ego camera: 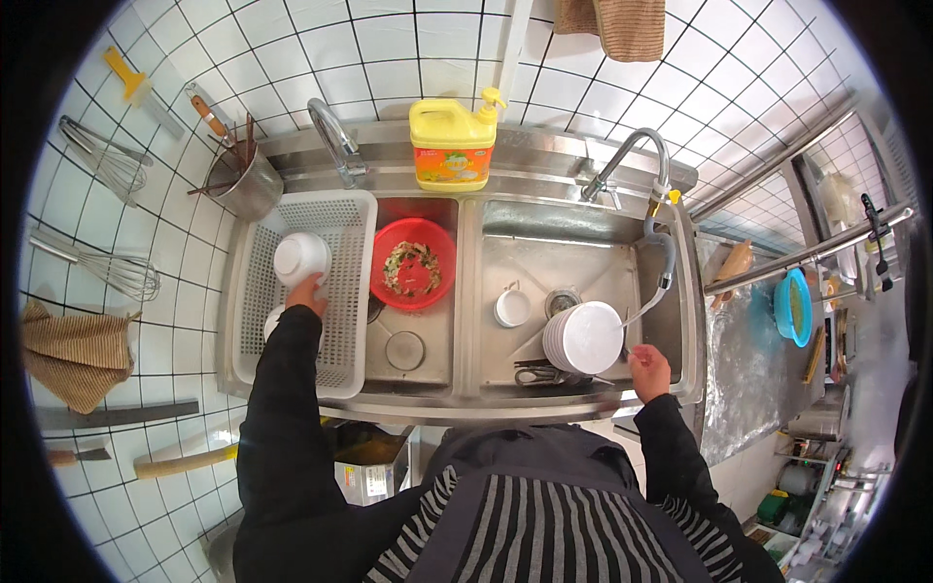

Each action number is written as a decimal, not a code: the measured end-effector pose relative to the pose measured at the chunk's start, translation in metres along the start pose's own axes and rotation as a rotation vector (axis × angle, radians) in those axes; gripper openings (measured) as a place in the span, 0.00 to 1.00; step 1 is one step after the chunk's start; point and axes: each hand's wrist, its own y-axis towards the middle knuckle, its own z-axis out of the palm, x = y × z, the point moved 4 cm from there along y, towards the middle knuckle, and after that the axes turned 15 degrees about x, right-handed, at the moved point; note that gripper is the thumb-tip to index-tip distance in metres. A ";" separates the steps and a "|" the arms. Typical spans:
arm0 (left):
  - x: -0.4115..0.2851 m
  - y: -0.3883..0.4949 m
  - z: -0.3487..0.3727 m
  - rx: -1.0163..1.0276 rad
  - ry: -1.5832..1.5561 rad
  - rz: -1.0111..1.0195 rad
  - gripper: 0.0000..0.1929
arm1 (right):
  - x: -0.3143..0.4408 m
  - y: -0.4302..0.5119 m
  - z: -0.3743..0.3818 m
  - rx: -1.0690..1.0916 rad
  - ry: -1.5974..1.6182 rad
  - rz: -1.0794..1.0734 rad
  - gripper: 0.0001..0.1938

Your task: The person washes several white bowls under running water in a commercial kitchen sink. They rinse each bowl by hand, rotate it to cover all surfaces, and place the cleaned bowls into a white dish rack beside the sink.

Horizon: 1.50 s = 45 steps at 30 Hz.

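My left hand is at the rim of upturned white bowls inside a white perforated plastic basket; whether its fingers grip them is unclear. Another white piece is partly hidden by my left sleeve. My right hand is over the right basin's front edge, fingers loosely curled and apart, with nothing plainly held. Beside it a tilted stack of white bowls rests in the basin. Water runs from a grey hose into the top bowl. Dark-handled utensils lie partly under the stack.
A red plastic basin with food scraps sits in the left sink. A small white cup lies near the drain. Behind stand a yellow detergent jug, a left faucet and a metal utensil holder. A metal worktop adjoins on the right.
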 end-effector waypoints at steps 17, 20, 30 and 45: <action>-0.423 -0.138 0.180 0.469 -0.599 0.178 0.28 | -0.014 0.072 0.024 0.375 0.028 0.097 0.21; -0.451 -0.125 0.212 0.376 -0.433 0.075 0.32 | 0.001 0.070 0.019 0.312 -0.138 -0.003 0.21; -0.478 -0.116 0.216 0.256 -0.155 0.070 0.26 | 0.009 0.075 0.021 0.362 -0.173 -0.160 0.24; -0.469 -0.120 0.178 0.127 -0.331 0.315 0.22 | 0.022 0.041 0.021 0.664 0.472 -0.019 0.30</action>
